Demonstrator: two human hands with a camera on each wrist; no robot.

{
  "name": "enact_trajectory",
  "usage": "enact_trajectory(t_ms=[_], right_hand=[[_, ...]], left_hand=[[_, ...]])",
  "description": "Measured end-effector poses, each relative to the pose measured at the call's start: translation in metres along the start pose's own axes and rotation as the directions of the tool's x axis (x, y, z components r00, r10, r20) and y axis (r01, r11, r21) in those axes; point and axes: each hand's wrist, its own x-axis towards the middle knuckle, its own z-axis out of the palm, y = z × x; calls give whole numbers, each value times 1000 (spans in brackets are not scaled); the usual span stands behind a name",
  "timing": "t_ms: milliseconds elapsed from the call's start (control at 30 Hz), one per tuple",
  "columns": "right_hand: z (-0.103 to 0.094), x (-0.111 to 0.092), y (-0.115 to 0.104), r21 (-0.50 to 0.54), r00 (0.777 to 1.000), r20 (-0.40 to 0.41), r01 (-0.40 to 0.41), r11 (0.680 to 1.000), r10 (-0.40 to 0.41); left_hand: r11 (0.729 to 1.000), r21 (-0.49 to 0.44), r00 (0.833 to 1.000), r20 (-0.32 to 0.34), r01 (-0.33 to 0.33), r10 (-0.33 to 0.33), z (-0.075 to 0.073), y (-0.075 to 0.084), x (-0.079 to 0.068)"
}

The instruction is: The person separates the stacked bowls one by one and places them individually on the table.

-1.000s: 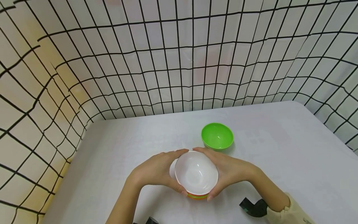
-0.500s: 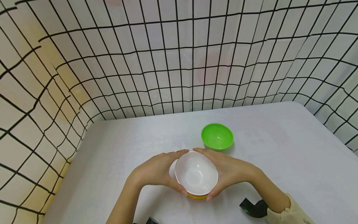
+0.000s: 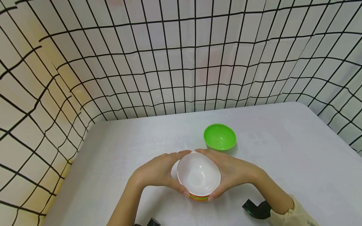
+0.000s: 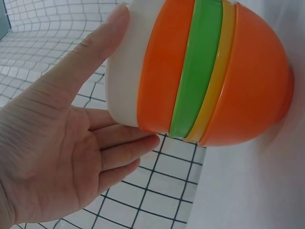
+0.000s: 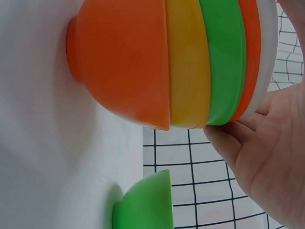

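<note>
At the near edge, a pale sleeve [image 3: 294,211] and a black wrist device [image 3: 258,210] sit on the right arm; a second black device [image 3: 153,222], by the left arm, is mostly cut off by the frame. Just beyond, the left hand [image 3: 161,171] and right hand [image 3: 230,171] face each other, both grasping the upper part of a stack of bowls [image 5: 188,67], thumbs nearer, fingers beyond. The opposed grip appears meant to steady the pile and keep its rims aligned. Some fingertips are concealed behind the bowls; pressure cannot be determined.

The stack stands upright on the tabletop [image 3: 113,150], tiers from the base being orange bowl [image 5: 126,62], yellow bowl [image 5: 190,86], green bowl [image 5: 226,62], second orange bowl [image 4: 164,67] and white bowl [image 3: 199,174]. Nesting, presumably for compactness, hides every interior except the white one.

Farther off, a loose green bowl [image 3: 219,138] stands upright, apart from the stack, probably placed to leave both hands room. Its foot is not visible from the head view, and the right wrist view crops it. Rearmost is a grid-patterned backdrop [image 3: 187,33], material undetermined.
</note>
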Motion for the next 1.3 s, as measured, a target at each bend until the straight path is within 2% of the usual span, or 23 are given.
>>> enact_trajectory(t_ms=[333,667,967,1167,1300], right_hand=[[-2,-3,-4,33,999,-1,-41,999,41],[-2,-2,-5,2,997,1,-72,997,72],[-1,0,-1,-7,1000,-23,16,1000,-16],[-1,1,1,25,999,-25,36,999,-35],[-2,1,2,38,998,-18,57,998,-56]], left_hand=[[1000,7,1000,1,-14,14,1,0,2],[1000,-14,1000,2,-6,6,0,0,2],[1000,9,1000,21,21,-22,1,-2,4],[997,-72,999,31,-26,29,5,-9,8],[991,-126,998,43,-33,39,6,-13,9]])
